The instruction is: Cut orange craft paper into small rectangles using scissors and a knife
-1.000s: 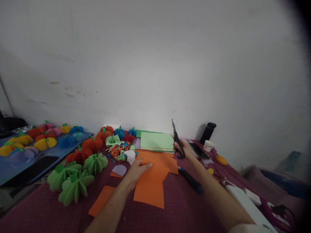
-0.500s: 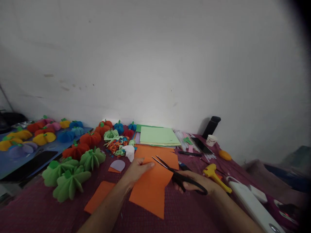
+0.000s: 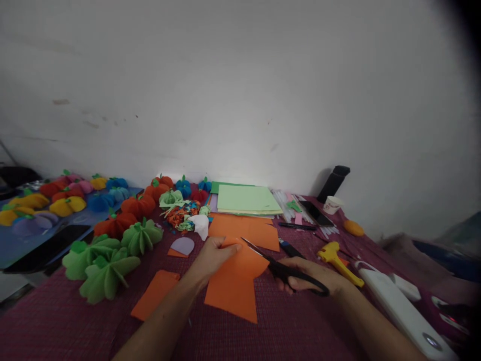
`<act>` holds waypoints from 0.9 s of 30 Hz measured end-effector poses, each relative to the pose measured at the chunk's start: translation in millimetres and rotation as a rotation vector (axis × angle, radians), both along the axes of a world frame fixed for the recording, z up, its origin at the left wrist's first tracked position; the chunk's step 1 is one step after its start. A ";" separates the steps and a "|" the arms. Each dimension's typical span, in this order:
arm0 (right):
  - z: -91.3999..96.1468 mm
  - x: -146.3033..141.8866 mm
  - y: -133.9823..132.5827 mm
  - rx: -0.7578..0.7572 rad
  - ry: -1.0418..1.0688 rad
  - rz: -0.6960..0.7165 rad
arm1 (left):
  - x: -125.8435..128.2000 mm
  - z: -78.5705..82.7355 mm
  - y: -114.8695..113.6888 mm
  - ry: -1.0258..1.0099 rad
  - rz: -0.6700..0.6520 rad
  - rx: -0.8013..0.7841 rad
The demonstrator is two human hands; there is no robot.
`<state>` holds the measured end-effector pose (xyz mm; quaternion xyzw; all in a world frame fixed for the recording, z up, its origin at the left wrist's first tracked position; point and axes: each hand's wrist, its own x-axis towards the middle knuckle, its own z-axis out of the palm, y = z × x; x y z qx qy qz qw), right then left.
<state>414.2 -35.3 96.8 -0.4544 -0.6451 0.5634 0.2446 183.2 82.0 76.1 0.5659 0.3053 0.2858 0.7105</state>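
Note:
Between thumb and fingers my left hand (image 3: 216, 256) pinches the upper edge of an orange sheet of paper (image 3: 235, 291), which has a notch cut into its right side. My right hand (image 3: 304, 276) grips black-handled scissors (image 3: 280, 268). Their blades lie at the sheet's upper right edge, pointing toward my left thumb, and look nearly closed. Behind the held sheet, another orange sheet (image 3: 244, 229) lies flat. To the left are folded orange pieces (image 3: 156, 295) and a rounded lilac paper piece (image 3: 183, 245).
Several green paper pumpkins (image 3: 108, 276) stand at the left, with orange ones (image 3: 137, 205) behind. A pale green paper stack (image 3: 246, 199) lies at the back. On the right are a yellow glue gun (image 3: 340, 263), a paper cup (image 3: 332, 204), a phone (image 3: 315, 213) and a white power bank (image 3: 402, 311).
The scissor blades have gone from spread apart to nearly together at the paper's upper edge. The view has tilted slightly, shifting the table up in the picture.

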 end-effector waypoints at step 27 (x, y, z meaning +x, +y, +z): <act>-12.2 3.6 3.9 0.032 -0.045 -0.018 | 3.3 -0.6 3.2 0.059 0.042 -0.027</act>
